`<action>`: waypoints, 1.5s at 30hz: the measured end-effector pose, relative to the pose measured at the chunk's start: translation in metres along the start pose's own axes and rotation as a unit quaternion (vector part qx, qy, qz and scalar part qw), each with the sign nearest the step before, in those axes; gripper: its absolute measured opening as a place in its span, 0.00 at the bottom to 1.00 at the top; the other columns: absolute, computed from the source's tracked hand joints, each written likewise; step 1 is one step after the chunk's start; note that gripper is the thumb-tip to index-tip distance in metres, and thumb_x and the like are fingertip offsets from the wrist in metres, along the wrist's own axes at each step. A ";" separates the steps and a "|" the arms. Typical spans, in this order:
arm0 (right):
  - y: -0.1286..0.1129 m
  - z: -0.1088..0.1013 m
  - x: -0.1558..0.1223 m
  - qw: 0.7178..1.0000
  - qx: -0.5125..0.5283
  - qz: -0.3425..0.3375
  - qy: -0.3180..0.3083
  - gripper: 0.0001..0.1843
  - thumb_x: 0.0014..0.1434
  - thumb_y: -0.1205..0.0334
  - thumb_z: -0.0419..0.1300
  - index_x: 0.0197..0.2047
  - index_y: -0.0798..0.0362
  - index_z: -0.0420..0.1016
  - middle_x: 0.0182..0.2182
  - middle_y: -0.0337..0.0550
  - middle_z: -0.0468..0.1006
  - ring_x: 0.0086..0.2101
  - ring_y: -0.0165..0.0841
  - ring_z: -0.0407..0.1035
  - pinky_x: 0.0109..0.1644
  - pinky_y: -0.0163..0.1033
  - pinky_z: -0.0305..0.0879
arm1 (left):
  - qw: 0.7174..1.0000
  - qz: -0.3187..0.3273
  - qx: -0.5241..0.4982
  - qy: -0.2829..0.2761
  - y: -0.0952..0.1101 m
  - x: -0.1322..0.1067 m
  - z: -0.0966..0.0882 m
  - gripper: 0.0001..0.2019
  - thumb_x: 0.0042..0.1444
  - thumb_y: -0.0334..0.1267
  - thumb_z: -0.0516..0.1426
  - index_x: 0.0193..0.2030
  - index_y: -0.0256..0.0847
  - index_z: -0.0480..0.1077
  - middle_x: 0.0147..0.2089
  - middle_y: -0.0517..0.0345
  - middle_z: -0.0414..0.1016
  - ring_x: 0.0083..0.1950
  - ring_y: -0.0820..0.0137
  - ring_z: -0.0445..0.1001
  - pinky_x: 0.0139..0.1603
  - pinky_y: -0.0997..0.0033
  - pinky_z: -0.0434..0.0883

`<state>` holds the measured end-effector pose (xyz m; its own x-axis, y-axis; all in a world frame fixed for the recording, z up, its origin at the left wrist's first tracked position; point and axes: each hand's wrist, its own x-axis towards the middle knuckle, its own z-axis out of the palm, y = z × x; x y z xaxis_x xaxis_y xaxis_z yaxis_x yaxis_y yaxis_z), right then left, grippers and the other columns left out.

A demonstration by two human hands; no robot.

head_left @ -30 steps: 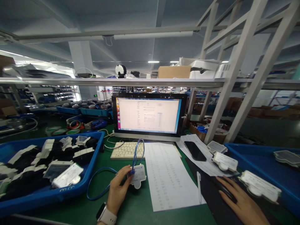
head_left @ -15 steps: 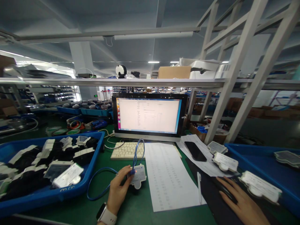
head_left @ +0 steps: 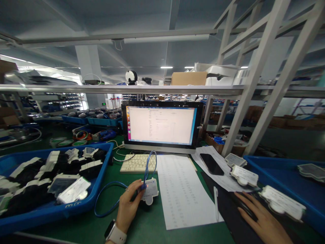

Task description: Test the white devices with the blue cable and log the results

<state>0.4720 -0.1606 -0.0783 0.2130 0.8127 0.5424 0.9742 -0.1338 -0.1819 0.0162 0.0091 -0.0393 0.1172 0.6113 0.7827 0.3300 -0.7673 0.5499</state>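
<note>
My left hand [head_left: 129, 200] pinches the plug of a blue cable [head_left: 109, 184] against a small whitish plastic module [head_left: 151, 192] on the green bench. A small red light glows beside the plug; the joint between plug and module is hidden by my fingers. The cable loops up over the keyboard [head_left: 137, 163] and round to the left. My right hand [head_left: 261, 213] rests over a black computer mouse [head_left: 245, 207] on a dark mouse pad [head_left: 220, 196]. Behind both hands stands a monitor [head_left: 161, 125] with a mostly white page lit up.
A blue bin [head_left: 98, 189] of black-and-white modules stands at left, another blue bin [head_left: 276, 169] at right. Between my hands lie a printed sheet [head_left: 182, 189] and a white pen [head_left: 216, 203]. A phone [head_left: 211, 164] and several labelled modules [head_left: 281, 202] sit at right. A shelf [head_left: 152, 89] crosses above.
</note>
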 end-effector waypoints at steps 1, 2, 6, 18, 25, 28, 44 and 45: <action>0.001 0.000 0.000 1.000 -0.001 -0.001 0.000 0.29 0.58 0.41 0.45 0.54 0.48 0.70 0.53 0.50 0.69 0.50 0.45 0.67 0.51 0.49 0.68 | 1.000 0.001 0.000 -0.001 0.000 0.000 0.000 0.10 0.53 0.35 0.58 0.43 0.45 0.73 0.44 0.55 0.77 0.45 0.66 0.76 0.47 0.69 0.74; 0.001 0.001 0.000 1.000 -0.002 -0.001 0.000 0.29 0.58 0.41 0.46 0.54 0.48 0.70 0.53 0.49 0.69 0.50 0.45 0.67 0.51 0.49 0.68 | 1.000 0.001 0.000 -0.001 0.000 0.000 0.000 0.10 0.53 0.35 0.57 0.43 0.45 0.73 0.44 0.55 0.77 0.45 0.66 0.76 0.46 0.69 0.74; 0.002 0.003 -0.001 1.000 0.000 -0.003 0.007 0.28 0.58 0.42 0.46 0.54 0.47 0.70 0.53 0.48 0.69 0.51 0.44 0.66 0.51 0.49 0.67 | 1.000 0.002 0.007 -0.002 -0.001 0.000 0.000 0.10 0.53 0.35 0.57 0.43 0.45 0.73 0.43 0.55 0.77 0.44 0.66 0.76 0.46 0.68 0.75; 0.007 0.006 -0.001 0.999 -0.032 -0.016 0.034 0.27 0.58 0.43 0.47 0.54 0.46 0.69 0.52 0.47 0.70 0.49 0.44 0.67 0.50 0.49 0.68 | 0.999 -0.037 0.001 0.040 0.000 -0.002 0.000 0.10 0.53 0.37 0.58 0.43 0.43 0.72 0.44 0.54 0.77 0.45 0.66 0.76 0.47 0.68 0.74; -0.039 -0.028 0.012 0.994 -0.028 -0.031 0.102 0.23 0.55 0.42 0.47 0.38 0.50 0.74 0.40 0.50 0.75 0.43 0.46 0.70 0.49 0.50 0.64 | 0.956 -0.238 -0.110 0.134 -0.006 0.003 -0.003 0.20 0.47 0.49 0.60 0.42 0.37 0.68 0.39 0.49 0.77 0.40 0.63 0.77 0.42 0.67 0.76; -0.075 -0.035 0.025 0.997 0.016 0.056 -0.051 0.21 0.56 0.41 0.46 0.28 0.47 0.71 0.27 0.42 0.76 0.29 0.39 0.72 0.31 0.41 0.66 | 0.943 -0.267 -0.144 0.135 -0.006 0.007 -0.004 0.22 0.44 0.51 0.61 0.41 0.37 0.68 0.39 0.48 0.77 0.40 0.62 0.77 0.42 0.65 0.75; -0.110 -0.019 0.069 0.904 0.281 0.217 -0.240 0.23 0.52 0.40 0.49 0.25 0.52 0.67 0.12 0.32 0.60 0.12 0.26 0.54 0.17 0.33 0.48 | 0.931 -0.299 -0.172 0.119 -0.010 0.008 -0.004 0.22 0.43 0.50 0.62 0.40 0.36 0.67 0.39 0.47 0.77 0.41 0.62 0.77 0.44 0.63 0.75; -0.114 -0.022 0.065 0.894 0.335 0.219 -0.202 0.23 0.52 0.39 0.50 0.28 0.52 0.67 0.13 0.33 0.63 0.12 0.26 0.55 0.16 0.32 0.48 | 0.932 -0.297 -0.172 0.117 -0.009 0.008 -0.004 0.22 0.43 0.50 0.62 0.40 0.37 0.67 0.39 0.47 0.77 0.42 0.62 0.77 0.44 0.63 0.75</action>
<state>0.3764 -0.1051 -0.0044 0.3856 0.9225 -0.0169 0.5120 -0.2292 -0.8278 0.0102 0.0202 -0.0371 -0.2114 0.9201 0.3297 -0.0541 -0.3478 0.9360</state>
